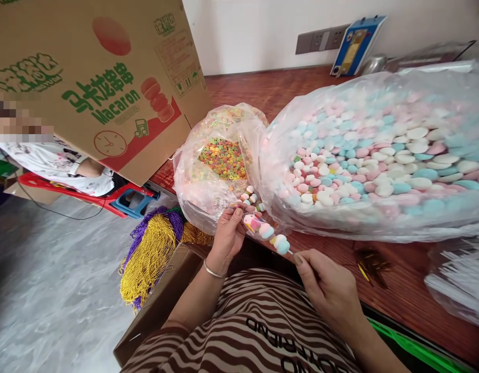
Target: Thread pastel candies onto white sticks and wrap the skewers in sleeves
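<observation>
The candy skewer was pinched at its ends between the closed fingers of the left hand and right hand.

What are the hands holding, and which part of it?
A stick of puffy sweets. The right hand pinches the bare white end, and the left hand holds the other end.
</observation>
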`<action>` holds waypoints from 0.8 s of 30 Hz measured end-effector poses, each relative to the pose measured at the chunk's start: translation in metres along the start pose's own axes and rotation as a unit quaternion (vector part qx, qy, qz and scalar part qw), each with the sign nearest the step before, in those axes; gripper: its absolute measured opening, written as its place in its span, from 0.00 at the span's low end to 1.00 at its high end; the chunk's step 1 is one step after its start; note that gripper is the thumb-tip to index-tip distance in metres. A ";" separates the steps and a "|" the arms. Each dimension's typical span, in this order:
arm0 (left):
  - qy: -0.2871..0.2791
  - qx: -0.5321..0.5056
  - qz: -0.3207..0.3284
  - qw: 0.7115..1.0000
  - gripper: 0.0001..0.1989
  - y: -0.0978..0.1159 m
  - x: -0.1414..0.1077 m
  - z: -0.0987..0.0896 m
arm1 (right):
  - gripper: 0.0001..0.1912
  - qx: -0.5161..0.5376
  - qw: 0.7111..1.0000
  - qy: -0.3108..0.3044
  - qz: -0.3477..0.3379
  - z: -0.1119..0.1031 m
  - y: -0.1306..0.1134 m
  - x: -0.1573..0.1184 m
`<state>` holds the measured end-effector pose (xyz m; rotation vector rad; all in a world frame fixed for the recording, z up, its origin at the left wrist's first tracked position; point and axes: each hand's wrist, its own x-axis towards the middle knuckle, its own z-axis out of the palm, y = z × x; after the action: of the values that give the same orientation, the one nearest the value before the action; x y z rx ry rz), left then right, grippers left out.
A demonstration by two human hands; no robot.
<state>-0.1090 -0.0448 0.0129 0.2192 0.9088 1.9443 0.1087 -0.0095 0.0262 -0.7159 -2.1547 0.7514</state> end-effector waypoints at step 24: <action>0.102 -0.077 -0.076 0.989 0.12 -0.007 0.000 0.045 | 0.05 0.083 0.995 0.034 0.042 0.027 0.008 -0.011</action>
<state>-0.0820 -0.0205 0.0401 -0.1391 0.8746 1.9070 0.0961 -0.0193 0.0007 -0.7371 -1.9843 0.9246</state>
